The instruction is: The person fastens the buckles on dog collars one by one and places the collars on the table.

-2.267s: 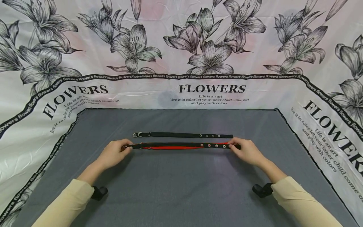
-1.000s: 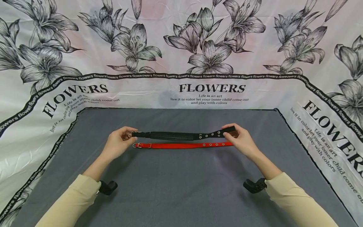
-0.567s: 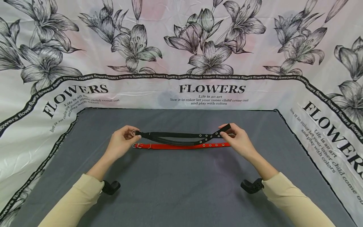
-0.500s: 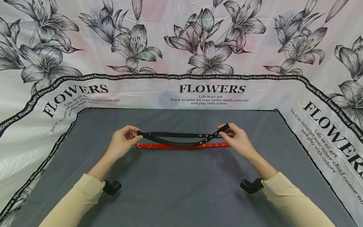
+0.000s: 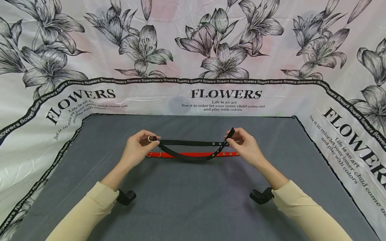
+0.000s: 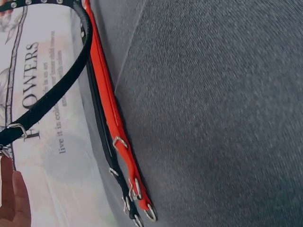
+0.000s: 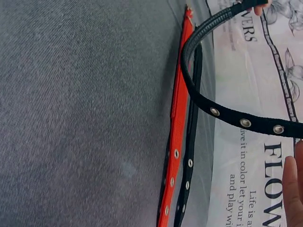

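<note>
The person holds a black woven collar with metal eyelets and a buckle (image 5: 190, 154) above the grey cloth-covered desk (image 5: 193, 201), one end in each hand. The grip of the left hand (image 5: 139, 149) is closed by pinching on the buckle end, where a small metal ring (image 5: 150, 138) shows above the fingers; the grip of the right hand (image 5: 245, 146) is closed by pinching on the eyelet end, whose tip stands up and slightly to the left. The two ends are close enough that the middle of the collar hangs down in a shallow curve, so I judge that the step in hand is bending the collar into a loop. The next move probably calls for bringing the tip to the buckle and threading it through, which needs the two hands to meet and the tip to be aimed at the buckle frame. The long axis of the collar runs left to right, buckle to the left. Under it, a flat red collar (image 5: 193, 154) lies straight on the desk, and a second black collar (image 5: 193, 143) lies just behind it, both parallel to the held one.
</note>
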### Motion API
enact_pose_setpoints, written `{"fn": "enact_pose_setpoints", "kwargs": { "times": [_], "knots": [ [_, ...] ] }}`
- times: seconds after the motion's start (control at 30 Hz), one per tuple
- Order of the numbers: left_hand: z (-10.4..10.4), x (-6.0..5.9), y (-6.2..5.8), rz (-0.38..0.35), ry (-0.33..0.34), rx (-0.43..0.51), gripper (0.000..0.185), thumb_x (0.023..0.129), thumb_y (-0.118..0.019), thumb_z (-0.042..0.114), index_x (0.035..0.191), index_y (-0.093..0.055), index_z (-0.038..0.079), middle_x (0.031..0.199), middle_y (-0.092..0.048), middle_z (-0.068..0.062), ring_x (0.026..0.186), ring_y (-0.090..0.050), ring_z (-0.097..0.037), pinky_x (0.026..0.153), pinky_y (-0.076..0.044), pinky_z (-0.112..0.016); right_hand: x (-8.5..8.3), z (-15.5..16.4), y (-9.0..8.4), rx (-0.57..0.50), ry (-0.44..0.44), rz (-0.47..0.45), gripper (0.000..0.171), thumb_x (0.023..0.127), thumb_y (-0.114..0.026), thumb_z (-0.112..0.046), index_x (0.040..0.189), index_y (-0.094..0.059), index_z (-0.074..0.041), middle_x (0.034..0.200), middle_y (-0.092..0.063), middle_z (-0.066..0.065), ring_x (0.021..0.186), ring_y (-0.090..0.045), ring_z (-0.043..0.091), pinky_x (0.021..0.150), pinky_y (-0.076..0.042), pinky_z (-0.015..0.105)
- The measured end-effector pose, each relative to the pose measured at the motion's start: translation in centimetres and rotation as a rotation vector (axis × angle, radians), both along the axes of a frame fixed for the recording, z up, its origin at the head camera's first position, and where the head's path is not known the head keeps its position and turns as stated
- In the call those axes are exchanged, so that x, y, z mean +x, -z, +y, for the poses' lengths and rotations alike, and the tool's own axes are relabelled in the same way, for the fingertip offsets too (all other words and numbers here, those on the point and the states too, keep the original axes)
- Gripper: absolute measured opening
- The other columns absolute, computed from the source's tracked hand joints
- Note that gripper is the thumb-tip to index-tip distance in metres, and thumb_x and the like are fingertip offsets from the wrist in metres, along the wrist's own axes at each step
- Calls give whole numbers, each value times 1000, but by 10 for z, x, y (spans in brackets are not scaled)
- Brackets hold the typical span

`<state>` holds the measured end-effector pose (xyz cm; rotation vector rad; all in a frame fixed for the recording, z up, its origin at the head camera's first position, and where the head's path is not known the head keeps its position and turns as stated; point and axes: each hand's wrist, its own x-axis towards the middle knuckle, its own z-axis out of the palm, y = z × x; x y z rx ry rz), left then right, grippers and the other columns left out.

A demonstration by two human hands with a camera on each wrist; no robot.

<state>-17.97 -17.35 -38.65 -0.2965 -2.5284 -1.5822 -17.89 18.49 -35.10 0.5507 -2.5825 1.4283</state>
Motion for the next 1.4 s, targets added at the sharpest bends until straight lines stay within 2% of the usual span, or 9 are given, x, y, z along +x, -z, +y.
{"fn": "enact_pose_setpoints", "kwargs": {
  "times": [0.13,0.27,0.47,0.63,0.8,0.9,1.07,1.27,1.4],
  "knots": [
    [6,-1,1,5,-21,-8,25,84,-68,29,104,-63,16,100,-68,-1,85,-63,-13,76,-50,-26,0,-4,0,-30,-10,-1,19,89,-59,-5,106,-55,1,100,-64,14,85,-61,19,71,-50,19],
    [10,-1,2,8,-39,-23,25,83,-68,31,105,-65,19,94,-66,0,83,-62,-14,73,-51,-31,0,-8,0,-40,-16,-8,18,89,-59,-3,106,-57,1,97,-64,16,82,-62,29,70,-50,18],
    [15,-1,2,-1,-39,-25,25,84,-69,27,106,-66,17,93,-66,-1,81,-62,-15,67,-52,-30,0,-15,1,-25,-35,-31,22,90,-57,-5,111,-57,2,98,-63,17,78,-62,28,68,-52,22],
    [22,-2,0,-5,-22,-27,26,83,-70,24,107,-67,14,92,-65,-3,79,-62,-16,67,-52,-29,-5,-19,7,-72,-69,-57,25,91,-56,-5,115,-56,3,102,-60,18,85,-60,29,72,-52,21],
    [29,-2,-4,-31,4,-4,25,81,-71,27,104,-67,16,92,-65,-3,80,-62,-16,66,-52,-31,-16,-19,22,-71,-83,-87,26,92,-57,-12,117,-58,-7,103,-61,13,89,-59,17,78,-50,24],
    [33,-4,-4,-41,27,22,25,81,-71,27,102,-67,16,94,-65,-2,81,-62,-16,66,-53,-31,-20,-20,27,-62,-87,-85,26,91,-58,-18,117,-58,-12,101,-62,9,89,-58,14,78,-49,27],
    [40,-6,-6,-41,57,64,24,80,-72,25,102,-66,17,95,-66,-2,82,-63,-15,71,-52,-29,-21,-25,29,-69,-89,-60,25,90,-60,-19,114,-56,-13,96,-60,5,87,-57,15,73,-51,28],
    [48,-8,-8,-39,81,59,25,80,-71,29,102,-66,18,98,-66,0,81,-62,-15,66,-51,-29,-21,-32,27,-81,-113,-44,19,89,-62,-19,106,-56,-15,92,-61,2,85,-57,14,71,-50,28],
    [55,-5,-16,-51,99,61,25,82,-70,24,105,-66,13,102,-66,-6,84,-61,-18,70,-50,-30,-17,-39,21,-53,-154,-40,18,89,-62,-17,106,-58,-14,92,-61,2,84,-56,15,69,-50,30]
  ]
}}
